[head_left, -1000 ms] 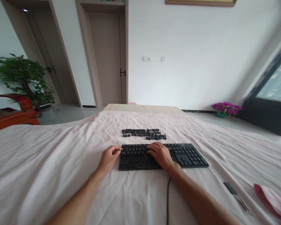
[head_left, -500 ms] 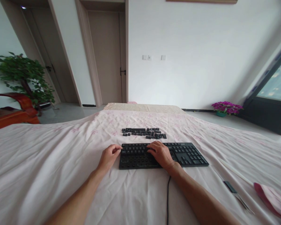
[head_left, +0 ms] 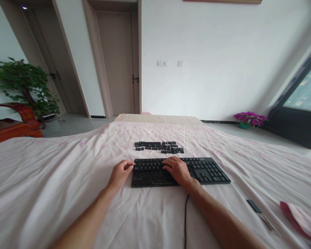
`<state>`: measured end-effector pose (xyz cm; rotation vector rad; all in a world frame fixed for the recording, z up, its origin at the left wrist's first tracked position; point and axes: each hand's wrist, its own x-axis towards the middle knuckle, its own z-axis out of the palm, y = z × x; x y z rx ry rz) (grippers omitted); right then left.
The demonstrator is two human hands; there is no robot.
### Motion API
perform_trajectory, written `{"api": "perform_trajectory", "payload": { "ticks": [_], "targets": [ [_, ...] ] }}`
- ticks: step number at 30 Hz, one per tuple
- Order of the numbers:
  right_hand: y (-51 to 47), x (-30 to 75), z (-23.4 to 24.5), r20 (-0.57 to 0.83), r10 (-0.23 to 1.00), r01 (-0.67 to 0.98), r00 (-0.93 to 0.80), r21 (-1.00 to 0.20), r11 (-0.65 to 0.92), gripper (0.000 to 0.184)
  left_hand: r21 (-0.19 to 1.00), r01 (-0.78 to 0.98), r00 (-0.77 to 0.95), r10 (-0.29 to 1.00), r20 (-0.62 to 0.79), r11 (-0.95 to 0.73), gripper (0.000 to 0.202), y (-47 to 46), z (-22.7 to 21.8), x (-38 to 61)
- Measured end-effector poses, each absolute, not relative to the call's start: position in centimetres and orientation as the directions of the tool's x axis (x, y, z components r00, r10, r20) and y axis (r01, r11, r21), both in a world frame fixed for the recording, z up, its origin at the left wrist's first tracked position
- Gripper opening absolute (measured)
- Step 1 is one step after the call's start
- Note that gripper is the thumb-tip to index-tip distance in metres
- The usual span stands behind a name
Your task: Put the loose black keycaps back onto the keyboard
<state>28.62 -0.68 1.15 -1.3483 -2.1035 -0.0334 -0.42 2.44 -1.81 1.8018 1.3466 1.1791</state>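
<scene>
- Though stripped of caps across its lower left rows, set flat on the bedsheet [head_left: 54,180] and square to the body: keyboard [head_left: 207,171], probably for even reach from both sides.
- Bracing now with left hand [head_left: 120,174] at the keyboard's left edge, fingers curled in, thumb tip up against the frame. Looks like steadying it on soft bedding. Cannot tell about anything small pinched inside.
- Working with right hand [head_left: 178,170] over the middle rows, fingers bent down onto the keys and hiding their own tips. Gripping a cap or merely pressing, cannot tell.
- Parked just beyond the keyboard's far edge in a rough row: loose keycaps [head_left: 159,147], likely set close to hand yet clear of the fingers.
- Trailing back toward the body between the forearms: cable [head_left: 186,221].
- Lying well off to the right, untouched: slim tool [head_left: 261,214], near a pink object [head_left: 298,216].
</scene>
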Motion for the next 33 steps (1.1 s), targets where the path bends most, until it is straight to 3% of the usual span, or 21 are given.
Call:
{"api": "perform_trajectory", "payload": {
  "ticks": [11,33],
  "targets": [
    [-0.73,28.57,1.30,0.490,0.838,0.851,-0.240,-0.309,0.424,0.017,0.853,0.426,0.089,0.952,0.293,-0.302,0.019,2.31,-1.54,-0.38],
    [-0.80,28.48,1.35,0.509,0.805,0.814,-0.306,-0.299,0.498,0.017,0.863,0.408,0.087,0.953,0.290,-0.300,0.020,2.30,-1.64,-0.30]
  ]
}}
